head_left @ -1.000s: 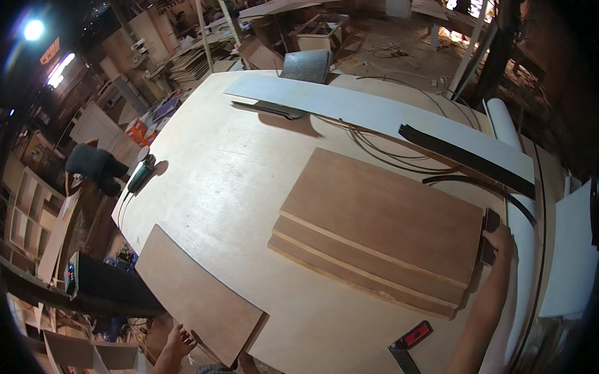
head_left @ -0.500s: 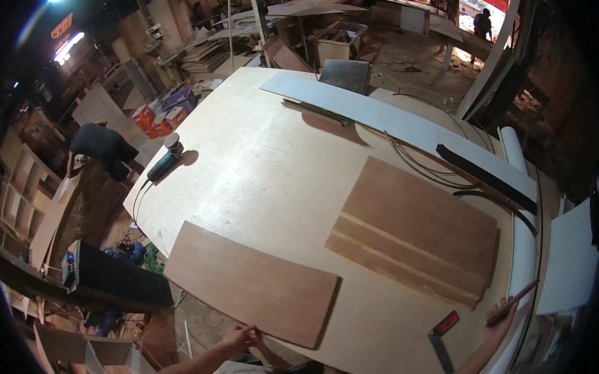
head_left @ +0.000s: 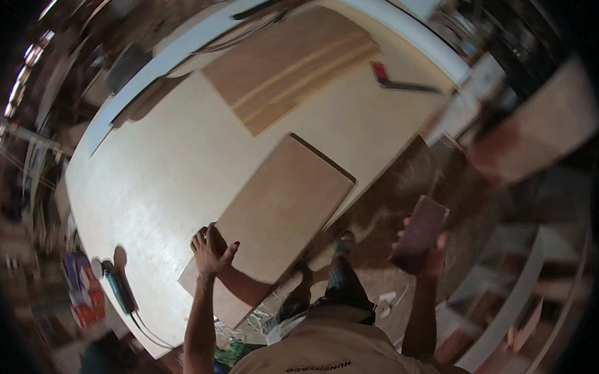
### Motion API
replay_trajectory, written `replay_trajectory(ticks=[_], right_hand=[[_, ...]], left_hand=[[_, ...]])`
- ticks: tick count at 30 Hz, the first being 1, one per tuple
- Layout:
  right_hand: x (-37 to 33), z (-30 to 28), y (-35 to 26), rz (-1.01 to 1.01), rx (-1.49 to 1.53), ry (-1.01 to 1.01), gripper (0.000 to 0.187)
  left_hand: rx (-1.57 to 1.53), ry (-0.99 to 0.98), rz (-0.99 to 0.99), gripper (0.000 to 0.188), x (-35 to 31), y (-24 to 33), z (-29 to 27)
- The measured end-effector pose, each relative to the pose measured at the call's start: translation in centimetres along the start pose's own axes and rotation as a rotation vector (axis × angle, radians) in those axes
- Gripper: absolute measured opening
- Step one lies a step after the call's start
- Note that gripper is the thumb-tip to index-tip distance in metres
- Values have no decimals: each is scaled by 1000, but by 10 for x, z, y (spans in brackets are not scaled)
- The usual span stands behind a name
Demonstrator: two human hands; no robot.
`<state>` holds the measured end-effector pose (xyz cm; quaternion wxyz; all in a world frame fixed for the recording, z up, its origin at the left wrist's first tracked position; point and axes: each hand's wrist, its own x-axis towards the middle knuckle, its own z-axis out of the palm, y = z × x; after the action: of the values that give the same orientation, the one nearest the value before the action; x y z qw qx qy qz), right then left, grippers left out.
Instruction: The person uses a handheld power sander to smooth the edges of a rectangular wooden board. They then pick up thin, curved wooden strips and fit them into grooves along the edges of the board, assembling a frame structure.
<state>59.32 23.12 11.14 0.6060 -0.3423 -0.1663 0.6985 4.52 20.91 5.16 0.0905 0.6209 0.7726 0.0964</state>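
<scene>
A brown wooden panel (head_left: 285, 206) lies on the big pale board, its near right edge beside the board's rim. My left hand (head_left: 213, 251) is at the panel's left edge, thumb and fingers apart and nothing held; whether it touches the wood I cannot tell. Off the board to the right, my right hand (head_left: 434, 256) grips a flat, dark reddish-brown sanding block (head_left: 422, 232), its broad face turned up. The fingers wrap round its sides.
The pale board (head_left: 148, 182) carries a stack of brown panels (head_left: 287, 55), a square with a red handle (head_left: 408, 86), a corded power tool (head_left: 118, 287) and a long white strip (head_left: 165, 57). Wooden frames (head_left: 527, 281) stand at the lower right, blurred.
My view has swung round to the right. My left hand has gone from the panel's near edge to its left edge and opened. The sanding block has turned broad face up.
</scene>
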Motion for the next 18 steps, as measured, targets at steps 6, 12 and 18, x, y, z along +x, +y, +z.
replay_trajectory(ticks=[6, 12, 18], right_hand=[[-149, -12, 95, 15, 92, 249, 72], [-164, -21, 248, 77, -101, 355, 72], [-102, 0, 371, -218, -114, 319, 60]], left_hand=[[17, 42, 8, 99, -5, 45, 9], [-31, 93, 105, 95, 9, 50, 34], [-135, 152, 309, 104, 34, 69, 48]])
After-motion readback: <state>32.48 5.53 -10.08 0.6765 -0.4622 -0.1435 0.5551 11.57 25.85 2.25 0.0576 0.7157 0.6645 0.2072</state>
